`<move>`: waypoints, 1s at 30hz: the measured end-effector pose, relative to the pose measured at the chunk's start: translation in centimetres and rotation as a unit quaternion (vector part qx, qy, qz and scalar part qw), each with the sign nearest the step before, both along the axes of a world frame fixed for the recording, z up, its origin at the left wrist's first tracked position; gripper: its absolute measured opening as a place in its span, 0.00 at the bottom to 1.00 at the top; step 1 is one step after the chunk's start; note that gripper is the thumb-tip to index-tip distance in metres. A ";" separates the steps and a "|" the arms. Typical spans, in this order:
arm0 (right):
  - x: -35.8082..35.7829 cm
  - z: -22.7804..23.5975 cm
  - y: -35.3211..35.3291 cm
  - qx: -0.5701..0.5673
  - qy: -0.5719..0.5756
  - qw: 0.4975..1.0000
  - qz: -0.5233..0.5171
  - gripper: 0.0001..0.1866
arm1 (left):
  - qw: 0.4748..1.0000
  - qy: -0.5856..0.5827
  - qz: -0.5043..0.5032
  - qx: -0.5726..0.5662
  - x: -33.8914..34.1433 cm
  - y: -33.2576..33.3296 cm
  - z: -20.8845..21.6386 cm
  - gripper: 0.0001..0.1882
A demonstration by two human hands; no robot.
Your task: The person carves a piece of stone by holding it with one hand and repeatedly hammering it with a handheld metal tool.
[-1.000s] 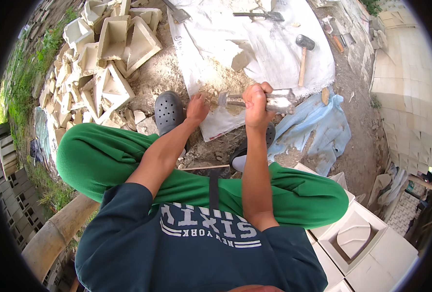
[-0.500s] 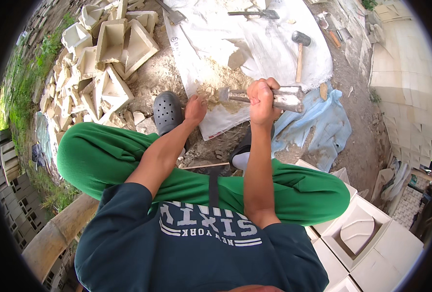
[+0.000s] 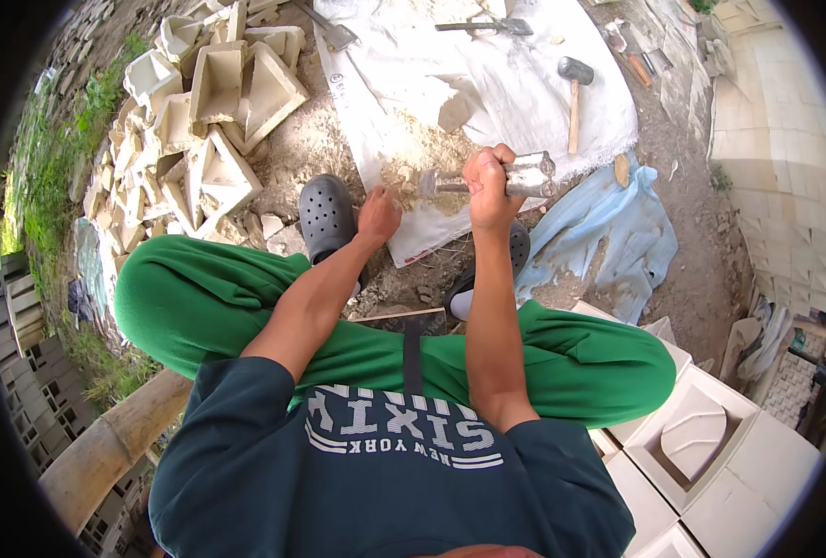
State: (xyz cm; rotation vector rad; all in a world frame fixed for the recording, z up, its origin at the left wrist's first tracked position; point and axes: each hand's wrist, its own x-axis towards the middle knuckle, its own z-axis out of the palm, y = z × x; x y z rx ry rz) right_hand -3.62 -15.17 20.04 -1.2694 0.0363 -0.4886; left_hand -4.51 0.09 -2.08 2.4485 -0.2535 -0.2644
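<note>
My right hand [image 3: 491,189] is wrapped round a heavy grey metal tool with a thick rounded end [image 3: 531,175] on the right and a narrower, flat blade-like end [image 3: 428,181] on the left; its exact kind I cannot make out. The tool is over the near part of a white sheet [image 3: 543,102] strewn with pale crumbs [image 3: 422,149]. Beside the sheet's left edge, my left hand [image 3: 378,216] is low with fingers curled in, close to my grey clog [image 3: 327,212]. What those fingers hold, if anything, is hidden.
Broken cream-coloured box-shaped pieces [image 3: 216,88] are heaped at the left. A black-headed mallet [image 3: 575,73] and a dark flat-bladed tool [image 3: 501,27] lie on the sheet. A torn blue sheet [image 3: 617,244] is at the right, with pale square blocks [image 3: 752,493] at the lower right.
My right hand and the metal tool have shifted left, the thick end most clearly. The left hand stays by the sheet's edge with little change.
</note>
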 end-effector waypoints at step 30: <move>-0.6 1.2 0.6 -0.007 0.012 1.000 -0.015 0.11 | 0.992 -0.033 0.110 -0.045 2.3 -0.5 -0.5 0.22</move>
